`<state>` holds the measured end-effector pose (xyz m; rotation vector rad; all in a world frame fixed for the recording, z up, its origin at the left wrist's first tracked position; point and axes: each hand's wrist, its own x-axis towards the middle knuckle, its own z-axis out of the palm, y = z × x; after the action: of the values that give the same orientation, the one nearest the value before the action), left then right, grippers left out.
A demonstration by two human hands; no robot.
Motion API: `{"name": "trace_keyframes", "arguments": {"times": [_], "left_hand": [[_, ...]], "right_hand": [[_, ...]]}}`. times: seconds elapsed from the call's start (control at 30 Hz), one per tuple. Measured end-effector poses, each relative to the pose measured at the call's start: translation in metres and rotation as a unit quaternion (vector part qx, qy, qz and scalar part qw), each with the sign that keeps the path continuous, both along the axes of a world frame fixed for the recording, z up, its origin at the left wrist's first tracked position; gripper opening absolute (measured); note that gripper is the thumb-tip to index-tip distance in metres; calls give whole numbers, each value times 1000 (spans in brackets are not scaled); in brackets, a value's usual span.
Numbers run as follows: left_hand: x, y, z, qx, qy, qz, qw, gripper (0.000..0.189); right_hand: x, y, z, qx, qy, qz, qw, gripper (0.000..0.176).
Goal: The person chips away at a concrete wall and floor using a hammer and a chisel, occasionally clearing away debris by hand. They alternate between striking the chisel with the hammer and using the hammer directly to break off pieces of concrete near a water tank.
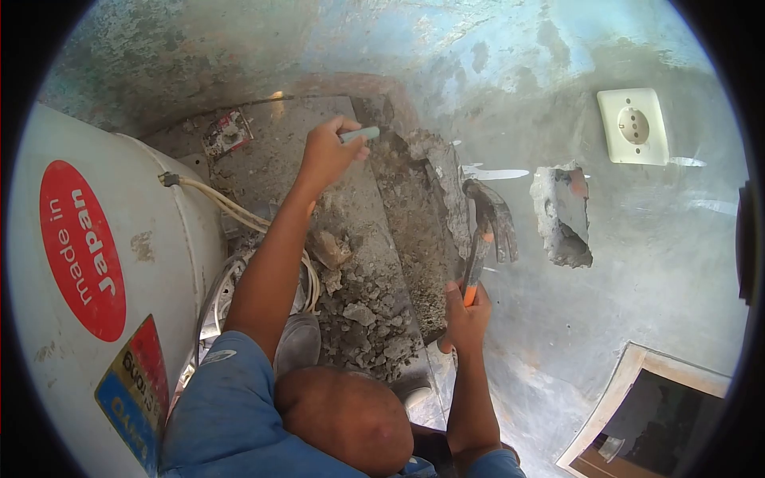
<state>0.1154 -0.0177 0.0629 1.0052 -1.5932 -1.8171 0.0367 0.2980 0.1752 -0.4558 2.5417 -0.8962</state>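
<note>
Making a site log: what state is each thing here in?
Left hand: holding pale green object
Right hand: gripping hammer
Hammer: held by handle
Wall socket: nothing plugged in
Wall hole: rough-edged
Rubble: broken, heaped loose
Cable: curved, slack
White container: stained

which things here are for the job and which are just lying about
Seemingly for the job:
hammer, in right hand
pale green bar, in left hand
broken-out strip

Seemingly just lying about:
red-and-white scrap
pale cables
white stickered container

There is one hammer [480, 247], one wall socket [634, 126], one white tank [163, 215] and two printed labels [83, 251].
</note>
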Motion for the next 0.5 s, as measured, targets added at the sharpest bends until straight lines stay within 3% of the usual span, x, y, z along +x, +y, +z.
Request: {"name": "trace_keyframes", "arguments": {"times": [0.17,0.33,0.43,0.5], "left_hand": [[-33,-17,-7,39,92,50,994,20],[-66,-22,-39,163,261,96,947,24],[-72,-22,-52,188,300,86,931,24],[-76,-19,-56,192,328,78,922,25]], "right_hand": [[-5,-4,5,-21,6,19,1000,21],[-10,-20,16,-32,14,59,998,21],[-12,-50,41,5,60,80,995,22],[-17,-74,59,35,156,187,969,27]]}}
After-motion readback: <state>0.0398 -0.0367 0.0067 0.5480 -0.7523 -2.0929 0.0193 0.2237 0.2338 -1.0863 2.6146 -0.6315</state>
